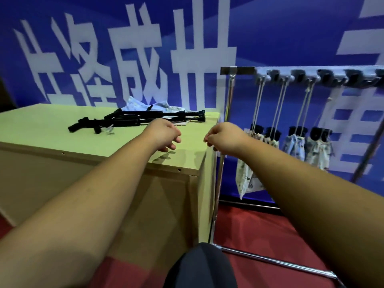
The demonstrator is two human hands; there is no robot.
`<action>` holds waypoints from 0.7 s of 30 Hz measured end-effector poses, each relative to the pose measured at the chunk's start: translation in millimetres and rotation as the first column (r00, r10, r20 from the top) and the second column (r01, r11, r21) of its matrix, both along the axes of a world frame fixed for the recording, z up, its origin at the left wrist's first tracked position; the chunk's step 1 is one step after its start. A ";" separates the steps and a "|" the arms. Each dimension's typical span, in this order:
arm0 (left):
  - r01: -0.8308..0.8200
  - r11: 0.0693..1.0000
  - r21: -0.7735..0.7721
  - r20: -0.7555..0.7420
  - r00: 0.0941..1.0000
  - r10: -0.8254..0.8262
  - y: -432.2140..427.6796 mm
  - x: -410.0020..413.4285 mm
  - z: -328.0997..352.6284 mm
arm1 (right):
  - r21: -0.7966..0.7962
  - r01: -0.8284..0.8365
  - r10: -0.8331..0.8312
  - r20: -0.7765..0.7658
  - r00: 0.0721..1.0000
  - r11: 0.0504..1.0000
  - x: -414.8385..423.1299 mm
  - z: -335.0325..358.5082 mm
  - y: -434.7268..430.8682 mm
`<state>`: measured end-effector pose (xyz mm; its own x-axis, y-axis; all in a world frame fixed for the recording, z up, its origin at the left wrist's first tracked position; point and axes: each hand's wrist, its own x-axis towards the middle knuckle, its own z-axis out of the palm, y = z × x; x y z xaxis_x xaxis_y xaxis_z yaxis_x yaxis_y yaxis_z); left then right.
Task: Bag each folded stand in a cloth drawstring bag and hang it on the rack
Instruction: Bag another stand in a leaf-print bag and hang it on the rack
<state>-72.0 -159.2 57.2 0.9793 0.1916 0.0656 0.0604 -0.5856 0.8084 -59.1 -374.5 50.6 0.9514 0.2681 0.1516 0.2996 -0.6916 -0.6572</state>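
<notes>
1. Both hands are stretched forward at the same height. The left hand (pixel 166 135) hovers above the near right corner of the light green wooden table (pixel 62 125), its fingers loosely curled, holding nothing and touching nothing.
2. The right hand (pixel 223 138) is just past the table edge, towards the rack. Its fingers curl closer to the thumb, and the palm is turned away, so I cannot tell if it pinches something small.
3. The black folded stands (pixel 135 119) lie flat further back on the table, with the pale printed cloth drawstring bags (pixel 145 106) heaped behind them, probably so that both are within one reach.
4. Several bagged stands (pixel 295 142) hang by their cords from the grey hook rack (pixel 311 76), just beside the table, so the way is short.
5. I judge that the hands are between two items.
</notes>
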 end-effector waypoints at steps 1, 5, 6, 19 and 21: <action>-0.013 1.000 -0.009 0.001 1.000 0.013 8.7 1.6 -1.9 | 0.013 -0.003 0.003 -0.014 1.000 1.000 3.8 -3.8 6.8; -0.036 0.998 -0.046 0.005 0.999 0.037 35.1 13.9 -9.0 | 0.057 -0.011 0.012 -0.018 1.000 0.998 23.0 -17.4 34.1; -0.041 0.997 -0.061 0.009 0.999 0.041 38.2 17.4 -10.6 | 0.062 -0.011 0.012 -0.019 1.000 0.998 27.0 -20.1 39.0; -0.010 0.999 0.034 0.043 0.999 0.008 57.5 92.8 -8.9 | -0.156 0.078 -0.092 -0.083 0.992 0.985 116.4 -36.0 87.8; -0.011 0.994 0.105 0.049 0.999 0.006 59.9 109.8 -5.5 | -0.271 0.095 -0.120 -0.077 0.990 0.958 133.5 -33.1 97.5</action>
<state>37.8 -99.3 51.7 0.9727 0.1895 0.1336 0.0277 -0.6668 0.7447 74.3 -277.1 17.5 0.9832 0.1825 -0.0003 0.1613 -0.8700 -0.4658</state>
